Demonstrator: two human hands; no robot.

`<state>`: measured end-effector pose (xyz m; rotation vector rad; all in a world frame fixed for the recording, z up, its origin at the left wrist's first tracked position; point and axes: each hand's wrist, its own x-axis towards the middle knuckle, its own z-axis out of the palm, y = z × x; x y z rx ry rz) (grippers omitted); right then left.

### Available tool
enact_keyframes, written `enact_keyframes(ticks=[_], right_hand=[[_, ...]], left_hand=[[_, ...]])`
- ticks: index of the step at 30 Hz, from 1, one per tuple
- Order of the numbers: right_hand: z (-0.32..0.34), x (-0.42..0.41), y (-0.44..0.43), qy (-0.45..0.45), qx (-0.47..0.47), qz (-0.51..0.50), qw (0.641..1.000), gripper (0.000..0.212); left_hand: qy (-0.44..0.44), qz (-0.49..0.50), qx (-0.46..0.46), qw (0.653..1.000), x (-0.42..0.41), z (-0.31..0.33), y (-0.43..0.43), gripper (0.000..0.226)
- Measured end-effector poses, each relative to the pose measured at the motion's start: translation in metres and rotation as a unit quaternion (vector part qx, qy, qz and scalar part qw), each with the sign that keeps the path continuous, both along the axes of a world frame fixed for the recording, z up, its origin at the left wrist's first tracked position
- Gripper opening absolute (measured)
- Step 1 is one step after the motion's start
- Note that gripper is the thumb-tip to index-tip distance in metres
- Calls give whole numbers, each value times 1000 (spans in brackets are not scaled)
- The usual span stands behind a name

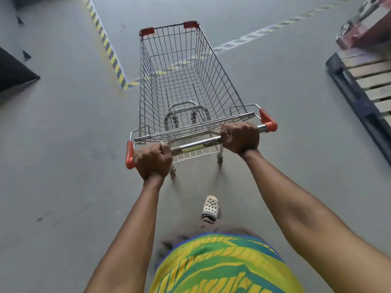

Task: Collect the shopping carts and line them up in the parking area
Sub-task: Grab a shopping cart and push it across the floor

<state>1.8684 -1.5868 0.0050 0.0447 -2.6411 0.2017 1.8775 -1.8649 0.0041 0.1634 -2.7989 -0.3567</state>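
An empty wire shopping cart (182,81) with orange corner caps stands on the grey floor straight ahead of me. Its metal handle bar (196,144) runs across the near end. My left hand (152,160) grips the bar at its left end, next to the orange cap. My right hand (240,137) grips the bar near its right end. Both arms are stretched forward. The cart's front end points toward a yellow-and-black striped floor line (105,42).
A wooden pallet (368,79) on a dark base lies at the right, with a reddish object (359,28) beyond it. A dark block (12,70) sits at the left edge. A faded striped line (254,35) crosses the floor behind the cart. My foot in a white clog (209,207) is below.
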Motion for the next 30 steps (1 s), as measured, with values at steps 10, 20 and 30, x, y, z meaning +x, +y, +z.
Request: enact_keyframes(ticks=[10, 20, 30], right_hand=[[-1, -239, 43, 18, 14, 18, 1000, 38], [2, -472, 31, -63, -36, -158, 985, 36], [-6, -676, 89, -51, -57, -166, 983, 36]], left_hand=[[-8, 23, 0, 1000, -229, -1, 45, 43], [-12, 7, 47, 999, -488, 5, 59, 43], [27, 14, 21, 999, -691, -1, 115, 38]])
